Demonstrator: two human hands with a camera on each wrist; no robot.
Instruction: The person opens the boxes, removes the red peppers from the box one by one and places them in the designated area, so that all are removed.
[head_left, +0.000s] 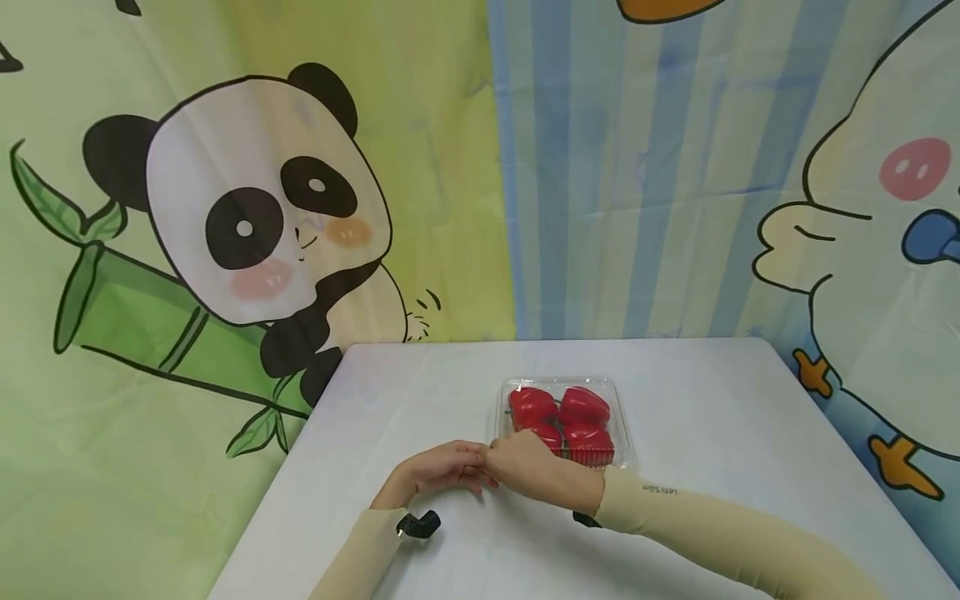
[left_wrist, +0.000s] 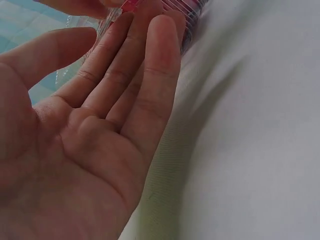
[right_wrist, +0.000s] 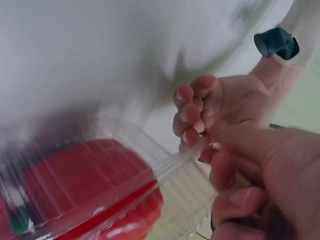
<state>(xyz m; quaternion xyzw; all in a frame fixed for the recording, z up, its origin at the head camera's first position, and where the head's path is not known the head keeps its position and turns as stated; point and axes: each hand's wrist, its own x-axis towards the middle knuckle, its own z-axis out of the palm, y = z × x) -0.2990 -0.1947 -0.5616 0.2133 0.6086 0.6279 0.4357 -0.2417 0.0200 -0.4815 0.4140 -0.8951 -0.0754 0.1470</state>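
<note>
A clear plastic clamshell box (head_left: 624, 427) with several red bell peppers (head_left: 585, 407) in it lies on the white table. At its near left corner, my right hand (head_left: 528, 465) pinches the plastic edge (right_wrist: 186, 159) between thumb and fingers. My left hand (head_left: 442, 468) is right beside it, palm turned up, fingers loosely bent and thumb apart from them in the left wrist view. Its fingertips (right_wrist: 189, 114) are close to the same corner, and the right hand overlaps them in the head view. A red pepper (right_wrist: 90, 180) shows through the plastic in the right wrist view.
The white table (head_left: 420, 383) extends around the box on all sides. Behind it hangs a cloth backdrop (head_left: 442, 167) with a printed panda and another cartoon figure. A dark wrist device (head_left: 418, 525) is strapped over the left sleeve.
</note>
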